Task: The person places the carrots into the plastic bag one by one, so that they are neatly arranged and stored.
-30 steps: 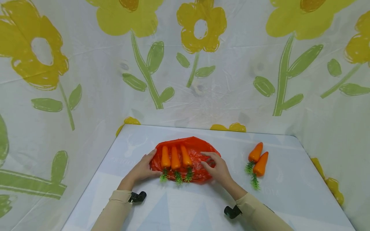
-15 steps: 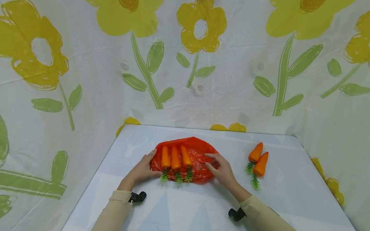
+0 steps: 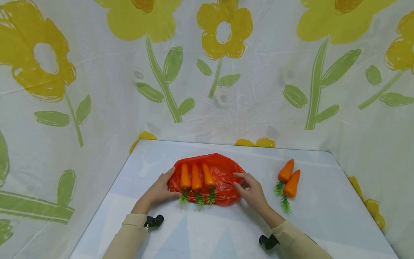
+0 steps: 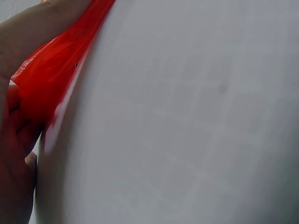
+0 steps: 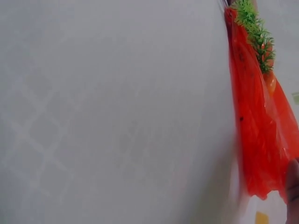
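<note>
A thin red plastic bag [image 3: 224, 192] lies spread on the white table. Across its left part lie three orange toy carrots [image 3: 196, 178], their green tops toward the near edge. My left hand [image 3: 159, 189] holds the bag's left side, its thumb at the near edge. The left wrist view shows curled fingers [image 4: 28, 126] against the red plastic. Over the bag's right side is my right hand [image 3: 253, 192], thumb and index finger apart with nothing between them. In the right wrist view, only part of that hand [image 5: 293, 186] shows, by the bag's end.
Two more toy carrots [image 3: 292, 184] lie together to the right of the bag, their green tops toward me. A flower-print curtain [image 3: 252, 108] hangs around the back and sides of the table [image 3: 326, 223]. Small black cameras are worn on both wrists.
My right hand has shifted a little to the right, from over the bag to its right edge. The left hand and all the carrots have stayed put.
</note>
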`<move>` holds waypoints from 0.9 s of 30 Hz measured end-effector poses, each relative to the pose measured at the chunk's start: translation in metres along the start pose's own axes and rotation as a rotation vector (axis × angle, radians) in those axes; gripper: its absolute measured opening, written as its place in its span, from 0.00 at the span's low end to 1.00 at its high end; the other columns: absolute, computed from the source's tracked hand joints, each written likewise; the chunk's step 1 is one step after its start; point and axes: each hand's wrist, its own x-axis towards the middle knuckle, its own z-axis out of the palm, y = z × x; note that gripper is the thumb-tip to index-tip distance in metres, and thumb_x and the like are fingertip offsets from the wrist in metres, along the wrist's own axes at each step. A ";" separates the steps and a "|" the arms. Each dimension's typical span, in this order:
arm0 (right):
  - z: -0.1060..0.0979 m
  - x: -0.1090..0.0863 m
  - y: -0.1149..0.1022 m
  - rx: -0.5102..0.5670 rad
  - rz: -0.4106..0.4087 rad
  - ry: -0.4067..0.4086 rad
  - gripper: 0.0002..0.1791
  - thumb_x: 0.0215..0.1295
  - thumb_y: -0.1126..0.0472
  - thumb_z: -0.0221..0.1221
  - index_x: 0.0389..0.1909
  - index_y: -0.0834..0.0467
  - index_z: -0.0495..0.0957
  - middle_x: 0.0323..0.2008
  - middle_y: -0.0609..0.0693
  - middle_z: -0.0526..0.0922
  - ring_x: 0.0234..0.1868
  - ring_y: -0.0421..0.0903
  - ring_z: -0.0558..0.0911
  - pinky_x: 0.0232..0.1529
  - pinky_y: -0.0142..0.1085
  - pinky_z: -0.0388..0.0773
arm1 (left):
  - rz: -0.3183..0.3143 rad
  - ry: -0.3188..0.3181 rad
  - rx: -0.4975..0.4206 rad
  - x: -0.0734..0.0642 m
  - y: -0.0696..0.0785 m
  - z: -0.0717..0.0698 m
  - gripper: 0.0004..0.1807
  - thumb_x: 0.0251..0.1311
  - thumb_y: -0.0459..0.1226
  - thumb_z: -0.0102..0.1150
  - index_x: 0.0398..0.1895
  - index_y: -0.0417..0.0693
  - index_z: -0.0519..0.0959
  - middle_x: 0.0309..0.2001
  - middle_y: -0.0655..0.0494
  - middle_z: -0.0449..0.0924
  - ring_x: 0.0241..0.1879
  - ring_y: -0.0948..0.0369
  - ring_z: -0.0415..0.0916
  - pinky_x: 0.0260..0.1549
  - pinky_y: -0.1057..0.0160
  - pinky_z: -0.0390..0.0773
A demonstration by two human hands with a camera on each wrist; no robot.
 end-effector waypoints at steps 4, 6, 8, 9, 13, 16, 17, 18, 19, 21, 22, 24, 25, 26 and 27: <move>-0.003 -0.002 -0.001 0.001 0.023 -0.005 0.19 0.66 0.64 0.67 0.57 0.59 0.82 0.46 0.55 0.84 0.36 0.42 0.79 0.38 0.31 0.83 | -0.006 0.001 0.002 0.001 -0.001 0.000 0.65 0.47 0.60 0.76 0.83 0.52 0.49 0.80 0.45 0.50 0.77 0.33 0.42 0.72 0.33 0.52; -0.005 -0.003 -0.001 0.004 0.037 -0.009 0.19 0.66 0.64 0.67 0.57 0.58 0.82 0.45 0.53 0.83 0.37 0.42 0.79 0.39 0.31 0.83 | -0.008 0.001 0.001 0.001 -0.001 0.000 0.65 0.47 0.60 0.76 0.83 0.52 0.49 0.80 0.45 0.51 0.77 0.33 0.42 0.72 0.33 0.52; -0.007 -0.004 0.000 0.001 0.043 -0.010 0.19 0.66 0.64 0.67 0.58 0.57 0.82 0.45 0.52 0.83 0.37 0.42 0.79 0.39 0.30 0.83 | -0.007 0.002 0.001 0.001 -0.001 0.000 0.65 0.47 0.60 0.76 0.83 0.52 0.49 0.80 0.45 0.51 0.77 0.33 0.42 0.72 0.33 0.52; -0.008 -0.005 0.000 0.004 0.043 -0.009 0.19 0.66 0.65 0.67 0.58 0.57 0.82 0.45 0.52 0.83 0.37 0.42 0.79 0.39 0.30 0.83 | -0.005 0.002 0.001 0.001 -0.001 0.000 0.65 0.47 0.60 0.76 0.83 0.51 0.49 0.80 0.44 0.51 0.77 0.33 0.42 0.72 0.33 0.52; -0.010 -0.007 0.003 0.013 0.023 0.009 0.19 0.66 0.66 0.67 0.58 0.57 0.82 0.47 0.54 0.83 0.37 0.42 0.79 0.37 0.29 0.83 | 0.004 0.004 0.004 0.001 -0.001 0.000 0.64 0.47 0.59 0.76 0.83 0.50 0.50 0.80 0.44 0.51 0.77 0.32 0.43 0.72 0.34 0.52; -0.011 -0.009 0.006 0.019 0.005 0.025 0.19 0.66 0.66 0.67 0.57 0.58 0.82 0.48 0.54 0.83 0.37 0.43 0.80 0.37 0.29 0.83 | 0.007 0.005 0.003 0.000 -0.001 0.000 0.64 0.47 0.59 0.77 0.83 0.50 0.50 0.80 0.44 0.51 0.77 0.32 0.43 0.72 0.34 0.52; -0.012 -0.009 0.007 0.017 0.000 0.029 0.19 0.66 0.67 0.67 0.57 0.58 0.82 0.48 0.54 0.83 0.37 0.43 0.80 0.37 0.29 0.83 | 0.006 0.005 0.003 0.000 -0.001 0.000 0.64 0.47 0.59 0.77 0.83 0.50 0.50 0.80 0.44 0.51 0.77 0.32 0.43 0.72 0.33 0.52; -0.012 -0.010 0.008 0.015 -0.007 0.032 0.19 0.65 0.67 0.67 0.57 0.58 0.82 0.47 0.54 0.84 0.37 0.43 0.80 0.37 0.28 0.83 | 0.006 0.005 0.002 0.000 -0.001 0.000 0.64 0.47 0.59 0.77 0.83 0.50 0.50 0.80 0.44 0.51 0.77 0.32 0.43 0.72 0.33 0.53; -0.012 -0.011 0.009 0.012 -0.011 0.035 0.19 0.65 0.67 0.67 0.57 0.58 0.82 0.47 0.54 0.84 0.37 0.42 0.80 0.37 0.28 0.83 | 0.005 0.006 0.002 0.000 -0.001 0.000 0.64 0.47 0.59 0.77 0.83 0.50 0.50 0.80 0.44 0.51 0.77 0.32 0.43 0.71 0.33 0.53; -0.013 -0.012 0.011 0.005 -0.018 0.042 0.19 0.65 0.68 0.67 0.57 0.57 0.82 0.47 0.54 0.84 0.37 0.41 0.80 0.37 0.28 0.82 | 0.004 0.007 0.002 0.000 0.000 0.000 0.64 0.47 0.59 0.77 0.83 0.51 0.50 0.80 0.44 0.51 0.77 0.32 0.43 0.71 0.33 0.53; -0.013 -0.013 0.011 0.001 -0.017 0.046 0.19 0.65 0.68 0.67 0.57 0.57 0.82 0.46 0.53 0.84 0.37 0.41 0.80 0.37 0.27 0.82 | 0.003 0.006 0.001 0.000 0.000 0.000 0.64 0.47 0.59 0.77 0.83 0.51 0.50 0.80 0.44 0.51 0.77 0.32 0.43 0.71 0.33 0.53; -0.014 -0.013 0.012 -0.004 -0.012 0.052 0.20 0.65 0.68 0.67 0.58 0.57 0.82 0.46 0.53 0.84 0.37 0.40 0.80 0.37 0.27 0.82 | 0.004 0.007 -0.001 0.000 0.000 0.000 0.64 0.47 0.59 0.77 0.83 0.51 0.50 0.80 0.44 0.51 0.77 0.32 0.43 0.71 0.33 0.53; -0.015 -0.014 0.012 -0.004 -0.006 0.052 0.20 0.65 0.68 0.67 0.58 0.57 0.82 0.46 0.53 0.84 0.37 0.40 0.80 0.38 0.27 0.82 | 0.004 0.007 -0.002 0.000 0.000 0.000 0.64 0.47 0.59 0.77 0.83 0.51 0.50 0.80 0.44 0.52 0.77 0.32 0.43 0.71 0.33 0.53; -0.016 -0.014 0.012 -0.002 0.000 0.053 0.20 0.65 0.68 0.67 0.58 0.57 0.82 0.46 0.53 0.84 0.37 0.40 0.80 0.38 0.27 0.82 | 0.004 0.008 -0.002 0.000 0.000 0.000 0.64 0.47 0.59 0.77 0.83 0.50 0.50 0.80 0.44 0.52 0.77 0.32 0.43 0.71 0.33 0.53; -0.016 -0.014 0.012 -0.003 0.008 0.052 0.20 0.65 0.67 0.68 0.58 0.56 0.82 0.46 0.53 0.84 0.37 0.41 0.80 0.38 0.27 0.82 | 0.006 0.009 -0.001 0.000 0.000 0.000 0.64 0.47 0.58 0.77 0.83 0.50 0.50 0.80 0.44 0.52 0.77 0.32 0.43 0.71 0.33 0.53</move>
